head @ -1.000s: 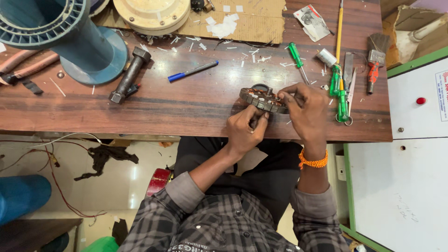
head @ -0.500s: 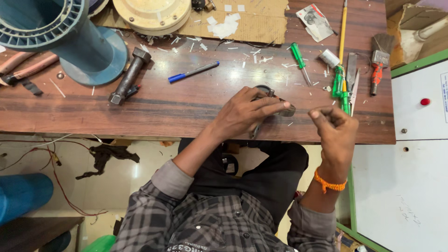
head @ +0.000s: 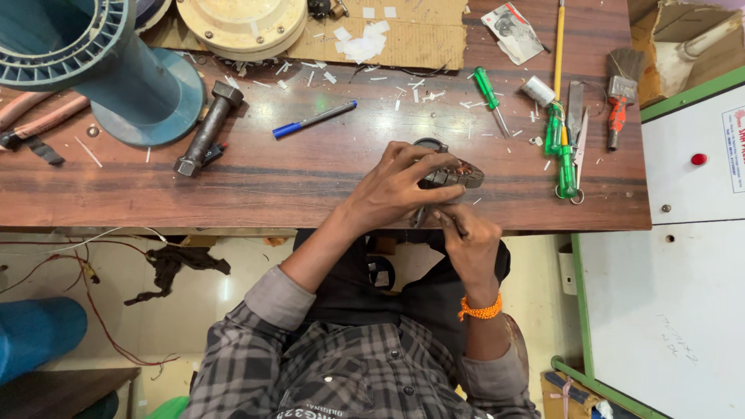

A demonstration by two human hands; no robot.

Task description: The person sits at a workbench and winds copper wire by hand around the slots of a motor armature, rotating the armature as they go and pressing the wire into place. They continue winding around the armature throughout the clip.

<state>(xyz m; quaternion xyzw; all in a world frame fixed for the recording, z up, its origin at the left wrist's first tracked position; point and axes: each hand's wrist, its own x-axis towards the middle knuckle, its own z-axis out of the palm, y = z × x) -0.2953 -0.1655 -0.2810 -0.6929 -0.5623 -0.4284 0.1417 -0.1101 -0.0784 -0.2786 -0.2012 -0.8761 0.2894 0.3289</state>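
1. Since half a second ago, the right hand [head: 469,240] has dropped from beside the green tools to just under the table's near edge, below the small dark round wound motor part [head: 450,174].
2. Largest is the long brown wooden workbench [head: 295,178], with the motor part lying near its front edge, right of centre.
3. Big blue plastic spool [head: 93,70] stands at the far left; beside it sits a cream round cover [head: 244,23] on a flat sheet of brown cardboard [head: 419,35] strewn with white paper scraps.
4. White cabinet with green trim [head: 683,194] stands against the bench's right end.
5. Left hand [head: 396,190] lies over the motor part, fingers curled and pressed on its near side, hiding much of it.
6. Right hand has its fingers pressed together, pinching something thin at the tips; what it is cannot be told.
7. Dark metal hammer-like bolt tool [head: 206,128] lies left of centre, well apart from the hands.
8. Blue and grey pen [head: 314,119] lies between that tool and the hands.
9. Green-handled screwdriver [head: 489,97] lies just beyond the motor part.
10. Further green-handled tools [head: 560,151] and a metal chisel [head: 576,112] lie near the right hand's side; a paintbrush with a red handle [head: 619,93] lies beyond them.
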